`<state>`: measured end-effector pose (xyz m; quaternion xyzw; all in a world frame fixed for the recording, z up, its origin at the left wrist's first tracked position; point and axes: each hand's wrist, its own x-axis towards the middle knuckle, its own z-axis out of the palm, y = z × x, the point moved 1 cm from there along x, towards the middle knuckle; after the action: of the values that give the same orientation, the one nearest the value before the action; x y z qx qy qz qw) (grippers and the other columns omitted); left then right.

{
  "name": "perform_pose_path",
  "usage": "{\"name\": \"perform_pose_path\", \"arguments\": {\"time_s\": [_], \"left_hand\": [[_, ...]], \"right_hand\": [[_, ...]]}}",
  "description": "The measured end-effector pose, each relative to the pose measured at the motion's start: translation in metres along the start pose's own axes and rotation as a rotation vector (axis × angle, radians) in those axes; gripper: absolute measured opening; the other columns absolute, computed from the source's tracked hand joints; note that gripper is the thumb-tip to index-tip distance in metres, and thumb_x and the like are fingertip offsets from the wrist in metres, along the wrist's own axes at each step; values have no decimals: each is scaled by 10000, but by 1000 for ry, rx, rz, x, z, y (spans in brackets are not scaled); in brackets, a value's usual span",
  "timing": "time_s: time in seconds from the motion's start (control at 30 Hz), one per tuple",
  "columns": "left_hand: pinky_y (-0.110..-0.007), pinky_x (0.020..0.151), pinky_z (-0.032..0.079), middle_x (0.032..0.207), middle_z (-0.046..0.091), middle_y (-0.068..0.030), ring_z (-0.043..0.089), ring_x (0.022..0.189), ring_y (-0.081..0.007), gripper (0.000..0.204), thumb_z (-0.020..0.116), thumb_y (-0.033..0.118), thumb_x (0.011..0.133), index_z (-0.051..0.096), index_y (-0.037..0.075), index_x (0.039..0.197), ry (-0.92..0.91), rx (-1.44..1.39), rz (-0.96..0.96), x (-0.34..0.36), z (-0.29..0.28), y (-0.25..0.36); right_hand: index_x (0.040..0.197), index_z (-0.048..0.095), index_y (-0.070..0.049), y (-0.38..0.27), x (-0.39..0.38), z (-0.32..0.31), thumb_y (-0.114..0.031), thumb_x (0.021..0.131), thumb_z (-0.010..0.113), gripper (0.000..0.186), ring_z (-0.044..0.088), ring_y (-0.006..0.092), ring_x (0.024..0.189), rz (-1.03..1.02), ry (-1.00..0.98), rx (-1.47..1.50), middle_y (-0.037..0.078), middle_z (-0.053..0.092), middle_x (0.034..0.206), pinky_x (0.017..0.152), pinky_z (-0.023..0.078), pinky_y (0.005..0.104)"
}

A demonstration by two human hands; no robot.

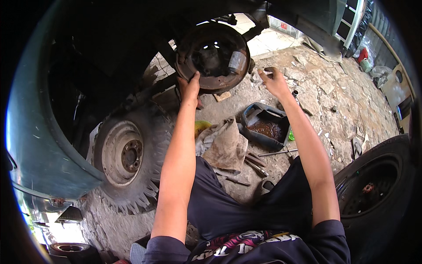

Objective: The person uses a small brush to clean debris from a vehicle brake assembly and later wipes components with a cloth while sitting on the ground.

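A rusty round brake backing plate (211, 82) hangs under the dark wheel arch at the top centre. My left hand (189, 89) grips its lower left rim, with the thumb on the near face and the other fingers hidden behind. A pale, roughly rectangular piece (237, 61) shows inside the plate at its right side. My right hand (274, 82) is raised just right of the plate, apart from it. Its thumb and bent forefinger are spread, and nothing shows between them.
Below lie a cut-open dark container (265, 127) with brown liquid, a dirty rag (226, 143) and several hand tools (256, 166). A knobbly tyre (127, 158) leans at left beside the green vehicle body (48, 132). Another wheel (373, 185) stands at right on broken stone paving (334, 97).
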<state>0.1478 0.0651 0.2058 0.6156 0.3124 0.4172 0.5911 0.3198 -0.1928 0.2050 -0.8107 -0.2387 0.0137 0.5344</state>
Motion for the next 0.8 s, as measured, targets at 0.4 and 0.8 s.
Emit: {"name": "perform_pose_path", "arguments": {"time_s": [0.4, 0.8], "left_hand": [[-563, 961, 441, 1483, 412, -118, 471, 1306, -328, 860, 771, 331, 845, 236, 202, 1505, -27, 92, 8, 10, -19, -10], [-511, 795, 585, 1445, 416, -131, 520, 1241, -334, 899, 770, 394, 833, 194, 219, 1501, -163, 75, -190, -24, -9, 22]], "right_hand": [[1517, -23, 90, -54, -14, 66, -396, 874, 743, 1112, 582, 260, 1184, 24, -327, 546, 282, 444, 1429, 889, 549, 333], [1396, 351, 156, -19, -1, 66, -570, 833, 704, 985, 526, 347, 1275, -85, -180, 271, 321, 518, 1347, 1080, 398, 369]]}}
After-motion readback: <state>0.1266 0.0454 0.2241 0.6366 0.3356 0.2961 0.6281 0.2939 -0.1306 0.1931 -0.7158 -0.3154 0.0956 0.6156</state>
